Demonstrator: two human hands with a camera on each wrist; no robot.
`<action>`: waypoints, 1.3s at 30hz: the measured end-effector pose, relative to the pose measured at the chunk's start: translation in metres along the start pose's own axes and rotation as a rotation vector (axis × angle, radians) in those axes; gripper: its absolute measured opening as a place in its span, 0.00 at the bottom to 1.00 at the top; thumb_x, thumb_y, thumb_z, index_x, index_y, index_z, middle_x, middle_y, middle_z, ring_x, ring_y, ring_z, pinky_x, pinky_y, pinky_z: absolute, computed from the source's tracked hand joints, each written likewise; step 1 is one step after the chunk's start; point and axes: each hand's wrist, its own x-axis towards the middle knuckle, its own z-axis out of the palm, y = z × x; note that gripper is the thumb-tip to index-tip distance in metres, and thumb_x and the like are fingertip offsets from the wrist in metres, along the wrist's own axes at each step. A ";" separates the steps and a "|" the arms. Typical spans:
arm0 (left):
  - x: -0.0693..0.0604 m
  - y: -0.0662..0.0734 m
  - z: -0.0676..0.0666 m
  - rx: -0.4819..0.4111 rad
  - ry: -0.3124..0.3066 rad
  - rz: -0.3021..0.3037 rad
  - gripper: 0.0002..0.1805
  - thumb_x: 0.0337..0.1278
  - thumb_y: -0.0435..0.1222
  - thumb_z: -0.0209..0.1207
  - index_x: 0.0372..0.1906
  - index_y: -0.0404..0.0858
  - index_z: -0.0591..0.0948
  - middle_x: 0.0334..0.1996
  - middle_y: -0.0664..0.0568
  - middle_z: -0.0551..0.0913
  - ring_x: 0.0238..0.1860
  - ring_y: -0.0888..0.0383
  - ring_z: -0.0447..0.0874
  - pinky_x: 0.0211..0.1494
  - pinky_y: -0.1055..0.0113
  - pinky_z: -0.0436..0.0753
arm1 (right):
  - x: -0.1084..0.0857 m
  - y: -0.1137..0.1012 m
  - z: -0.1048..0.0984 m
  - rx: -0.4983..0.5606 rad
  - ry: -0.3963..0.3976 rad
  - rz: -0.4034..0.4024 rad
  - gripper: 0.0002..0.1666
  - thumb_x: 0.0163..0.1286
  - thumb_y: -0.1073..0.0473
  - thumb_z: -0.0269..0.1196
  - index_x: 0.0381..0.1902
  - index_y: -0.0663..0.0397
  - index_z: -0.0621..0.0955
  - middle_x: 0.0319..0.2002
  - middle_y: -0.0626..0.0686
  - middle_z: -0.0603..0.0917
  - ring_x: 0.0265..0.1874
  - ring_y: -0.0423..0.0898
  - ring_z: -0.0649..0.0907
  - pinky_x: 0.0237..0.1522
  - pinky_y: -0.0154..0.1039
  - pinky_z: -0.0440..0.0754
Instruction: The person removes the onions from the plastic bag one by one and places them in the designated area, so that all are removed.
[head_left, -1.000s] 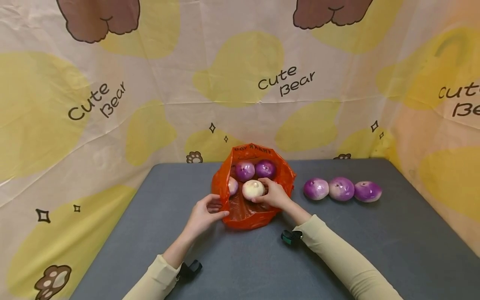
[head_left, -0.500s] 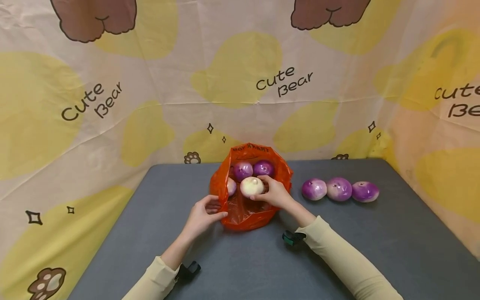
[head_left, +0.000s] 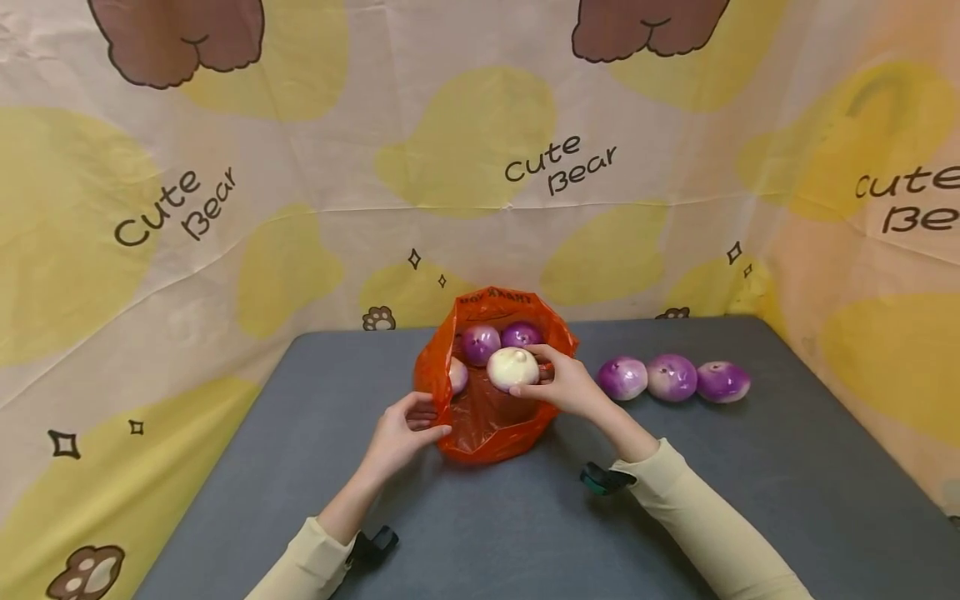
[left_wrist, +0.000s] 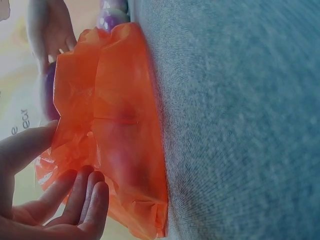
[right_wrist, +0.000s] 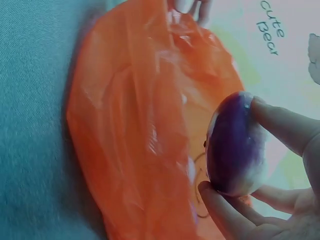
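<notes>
My right hand (head_left: 573, 387) grips a purple-and-white onion (head_left: 513, 368) between thumb and fingers, above the mouth of an orange plastic bag (head_left: 427, 367). Its pale, nubbed end faces up in the head view, while the right wrist view shows the held onion's dark purple side (right_wrist: 232, 145). At the bag's left rim, my left hand (head_left: 393, 437) pinches the plastic, thumb at the edge and fingers along the outside. Inside the bag lie two purple onions at the back, the left one (head_left: 482, 344) fully seen, plus a paler onion (head_left: 457, 377) partly hidden by the left rim.
Three purple-and-white onions stand in a row right of the bag, the middle one (head_left: 672, 377) touching its neighbours. They rest on a grey table (head_left: 495, 533). A printed cloth (head_left: 465, 150) hangs behind and along the sides.
My right hand has lifted the onion from inside the bag, up and a little to the right. The left hand keeps its hold on the rim. The head view has shifted slightly.
</notes>
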 end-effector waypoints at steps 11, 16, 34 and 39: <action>0.006 -0.014 0.002 0.011 -0.002 0.016 0.24 0.47 0.34 0.70 0.51 0.35 0.77 0.45 0.42 0.82 0.44 0.50 0.82 0.54 0.53 0.81 | -0.018 0.004 -0.026 0.039 0.020 -0.006 0.43 0.54 0.49 0.72 0.65 0.54 0.69 0.58 0.62 0.75 0.52 0.56 0.82 0.51 0.47 0.82; 0.007 -0.019 0.003 0.024 0.009 0.059 0.24 0.45 0.36 0.71 0.50 0.36 0.78 0.43 0.45 0.83 0.41 0.53 0.83 0.50 0.57 0.83 | -0.023 0.008 -0.036 0.004 0.047 -0.023 0.43 0.54 0.50 0.72 0.64 0.55 0.69 0.58 0.62 0.76 0.50 0.56 0.82 0.50 0.47 0.82; -0.002 0.017 0.000 0.008 -0.039 0.001 0.24 0.48 0.29 0.67 0.52 0.28 0.75 0.47 0.36 0.81 0.47 0.41 0.81 0.57 0.47 0.78 | -0.045 0.023 -0.068 -0.100 0.074 0.009 0.43 0.54 0.44 0.71 0.65 0.53 0.69 0.57 0.61 0.77 0.50 0.56 0.81 0.50 0.49 0.82; -0.006 0.024 -0.001 0.008 -0.038 0.004 0.24 0.49 0.29 0.67 0.52 0.28 0.75 0.47 0.36 0.81 0.47 0.41 0.81 0.57 0.47 0.78 | -0.050 0.028 -0.075 -0.117 0.088 0.016 0.42 0.53 0.45 0.72 0.64 0.52 0.70 0.57 0.61 0.77 0.50 0.58 0.80 0.49 0.50 0.82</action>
